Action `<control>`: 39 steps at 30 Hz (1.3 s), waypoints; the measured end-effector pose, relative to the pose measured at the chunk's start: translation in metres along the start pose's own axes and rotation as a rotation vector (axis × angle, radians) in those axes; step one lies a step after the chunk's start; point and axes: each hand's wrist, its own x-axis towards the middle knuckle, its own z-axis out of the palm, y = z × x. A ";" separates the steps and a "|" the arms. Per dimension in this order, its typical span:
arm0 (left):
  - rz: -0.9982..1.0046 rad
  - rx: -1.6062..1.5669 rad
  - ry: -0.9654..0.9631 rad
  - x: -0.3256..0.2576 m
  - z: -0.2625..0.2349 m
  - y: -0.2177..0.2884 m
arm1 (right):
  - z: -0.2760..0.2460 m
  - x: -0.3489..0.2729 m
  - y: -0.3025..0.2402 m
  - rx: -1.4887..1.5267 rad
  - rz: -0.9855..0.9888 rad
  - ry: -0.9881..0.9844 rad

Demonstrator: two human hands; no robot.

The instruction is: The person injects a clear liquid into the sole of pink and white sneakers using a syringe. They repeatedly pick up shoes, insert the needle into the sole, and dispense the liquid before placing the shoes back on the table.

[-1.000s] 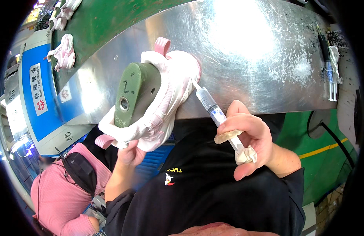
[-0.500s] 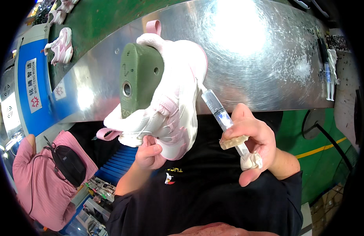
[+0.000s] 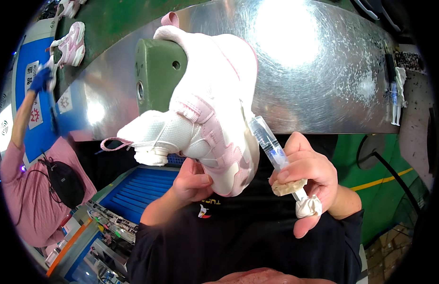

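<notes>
- Two hands share the work: the left hand (image 3: 193,182) grips the pink and white shoe (image 3: 207,113) from below, fingers closed on its lower edge, while the right hand (image 3: 307,177) is clenched round a clear syringe (image 3: 269,144), with a tan pad (image 3: 289,187) pinched under the thumb.
- The shoe sits on a green last (image 3: 155,75), held up in the air in front of the shiny metal tabletop (image 3: 323,85) and not resting on it.
- The syringe tip lies against the shoe's side, near the sole edge; whether it is actually inside a seam cannot be told.
- Likely slip: the shoe is held at one low point only, so a push from the syringe could turn it in the left hand and smear the upper.
- A hard squeeze could let too much out, which would stain the pale mesh.
- The white wad (image 3: 308,207) at the plunger end looks loose and might drop.
- The loose lace (image 3: 116,141) hangs free and could catch.
- Signs: a blue panel (image 3: 30,80) at the far left carries white rectangular labels with red marks.
- A second pink shoe (image 3: 70,42) lies on the green belt (image 3: 105,21) above it.
- Another person's sleeve (image 3: 25,189) in pink and a blue glove (image 3: 40,79) show at the left.
- A spare syringe (image 3: 394,102) lies at the tabletop's right end.
</notes>
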 end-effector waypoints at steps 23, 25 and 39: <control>-0.182 -0.257 -0.198 0.021 0.002 -0.004 | -0.006 -0.021 -0.076 0.141 0.386 -0.110; -0.171 -0.251 -0.247 0.025 0.003 -0.009 | -0.006 -0.027 -0.081 0.139 0.408 -0.098; -0.133 -0.223 -0.576 0.065 0.030 -0.019 | -0.003 -0.020 -0.130 -0.250 0.392 -0.108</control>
